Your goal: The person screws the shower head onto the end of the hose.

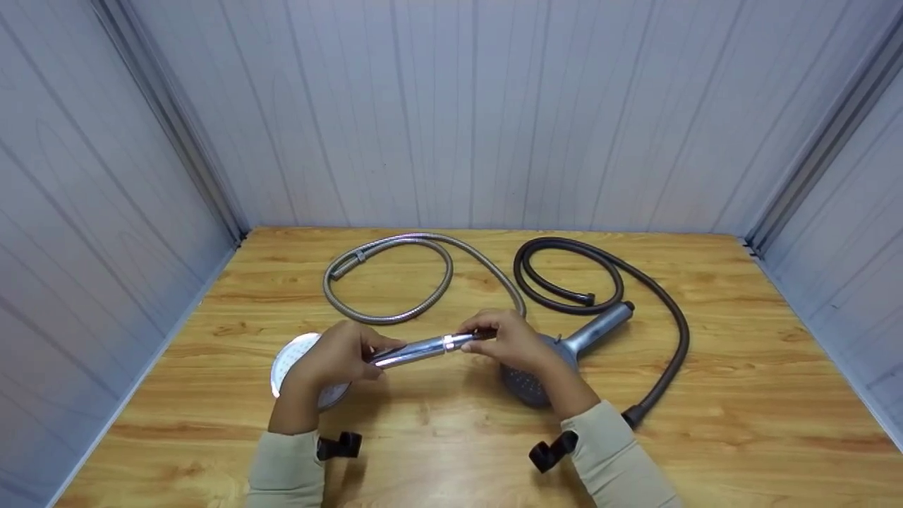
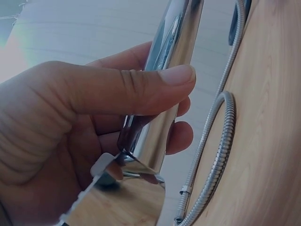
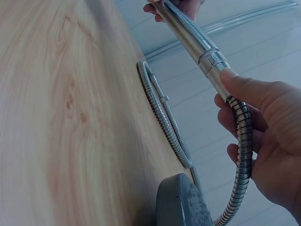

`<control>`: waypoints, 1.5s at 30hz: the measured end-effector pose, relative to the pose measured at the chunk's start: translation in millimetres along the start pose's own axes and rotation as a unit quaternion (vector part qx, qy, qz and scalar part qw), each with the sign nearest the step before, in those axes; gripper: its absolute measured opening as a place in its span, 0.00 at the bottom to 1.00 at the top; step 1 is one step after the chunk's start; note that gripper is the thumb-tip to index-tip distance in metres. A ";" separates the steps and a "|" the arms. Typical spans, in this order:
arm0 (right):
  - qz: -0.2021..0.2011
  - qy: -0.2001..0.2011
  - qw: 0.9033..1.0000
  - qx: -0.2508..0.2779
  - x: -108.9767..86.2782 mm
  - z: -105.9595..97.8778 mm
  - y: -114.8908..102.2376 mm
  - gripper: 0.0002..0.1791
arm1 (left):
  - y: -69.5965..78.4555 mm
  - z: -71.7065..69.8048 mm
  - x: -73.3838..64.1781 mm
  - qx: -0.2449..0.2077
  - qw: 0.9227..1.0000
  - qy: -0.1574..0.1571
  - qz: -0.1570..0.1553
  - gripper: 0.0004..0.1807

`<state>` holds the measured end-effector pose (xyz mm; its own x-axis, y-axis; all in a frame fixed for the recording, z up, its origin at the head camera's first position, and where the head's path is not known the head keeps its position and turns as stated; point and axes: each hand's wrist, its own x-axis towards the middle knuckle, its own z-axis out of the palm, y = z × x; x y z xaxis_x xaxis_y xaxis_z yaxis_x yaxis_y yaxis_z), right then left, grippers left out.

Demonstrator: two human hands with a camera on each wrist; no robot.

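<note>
My left hand [image 1: 335,360] grips the chrome handle of a shower head [image 1: 293,356], whose round white spray face shows at its left. In the left wrist view the thumb lies across the shiny handle [image 2: 162,94], with fingers behind it. At the handle's other end, my right hand [image 1: 511,342] pinches the metal end fitting of a silver shower hose [image 3: 244,141]. The fitting [image 3: 217,73] meets the handle end in line with it. From there the hose curves down past the right palm in the right wrist view.
The silver hose's loop [image 1: 388,321] lies on the wooden table [image 1: 437,451] at the back. A grey shower head [image 1: 596,330] rests beside the right forearm. Behind and right of it curls a dark hose [image 1: 681,331]. Pale panel walls [image 1: 451,120] enclose the table's back and sides.
</note>
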<state>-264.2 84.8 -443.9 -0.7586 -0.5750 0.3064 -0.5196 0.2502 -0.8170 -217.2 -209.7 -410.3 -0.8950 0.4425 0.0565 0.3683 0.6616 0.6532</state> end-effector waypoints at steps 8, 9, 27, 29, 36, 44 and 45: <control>0.001 -0.014 1.000 -0.011 -0.7 -1.5 -1.0 0.10 | 0.2 0.3 -0.5 0.008 1.000 0.002 0.006 0.28; 0.005 -0.016 1.000 -0.013 -0.9 -1.6 -1.6 0.10 | 0.1 0.3 -0.5 0.008 1.000 0.001 0.008 0.28; 0.052 -0.033 0.998 -0.016 -0.5 -1.4 -7.1 0.10 | -3.8 0.7 0.2 0.001 0.999 0.001 0.032 0.28; 0.051 -0.035 0.998 -0.013 -0.7 -2.6 -7.0 0.09 | -3.5 0.6 0.2 0.002 0.999 0.001 0.033 0.28; 0.052 -0.046 0.997 -0.011 -0.4 -4.7 -8.7 0.10 | -3.4 0.4 0.2 0.003 0.999 0.001 0.032 0.28; 0.045 -0.044 0.998 -0.022 -1.5 -3.7 -7.9 0.13 | -5.4 0.3 1.1 -0.015 0.999 -0.016 0.038 0.28; 0.039 -0.043 0.998 -0.022 -1.4 -3.1 -7.4 0.14 | -5.7 0.3 1.0 -0.015 0.999 -0.016 0.038 0.28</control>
<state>-260.5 86.2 -436.8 -0.7615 -0.6170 0.1985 -0.4793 0.3299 -0.8133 -220.1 -212.9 -414.2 -0.8560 0.5104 0.0818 0.4264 0.6078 0.6698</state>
